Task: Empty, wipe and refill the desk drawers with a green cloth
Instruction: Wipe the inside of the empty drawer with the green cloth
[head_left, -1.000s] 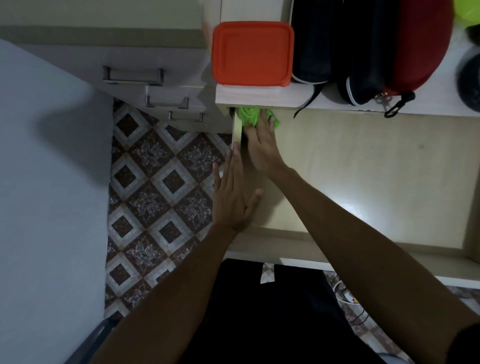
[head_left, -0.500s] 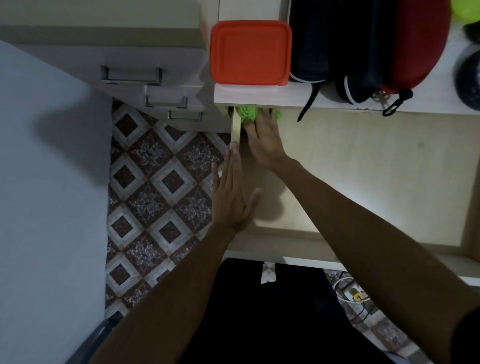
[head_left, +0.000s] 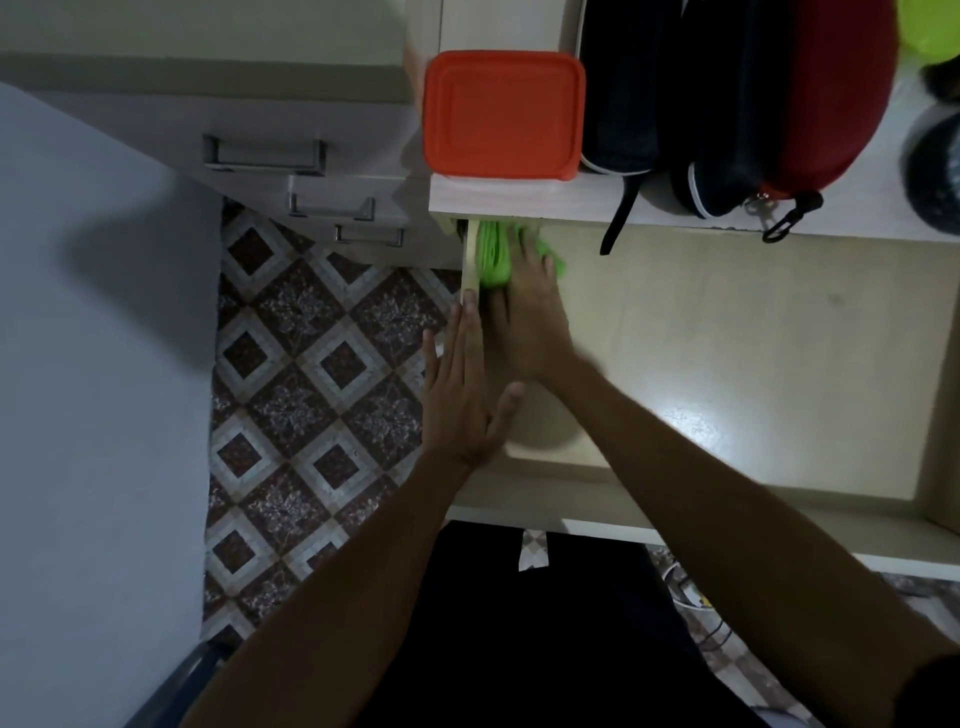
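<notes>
The cloth (head_left: 493, 257) lay in the open drawer (head_left: 727, 364) at its 11 o'clock corner, under the right hand (head_left: 530, 322); the left hand (head_left: 462, 395) rested on the drawer's 9 o'clock wall; a lidded box (head_left: 501, 111) sat on the table (head_left: 519, 205) at 12 o'clock

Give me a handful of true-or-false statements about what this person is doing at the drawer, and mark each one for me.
1. The right hand presses the green cloth into the drawer's far left corner. True.
2. The left hand grips the cloth. False: it lies flat along the left wall of the open drawer, fingers straight.
3. The drawer holds books. False: only the cloth and the hand are seen in it.
4. An orange lid lies on the desk top above the cloth. True.
5. The floor is plain white. False: it has a diamond tile pattern.
</notes>
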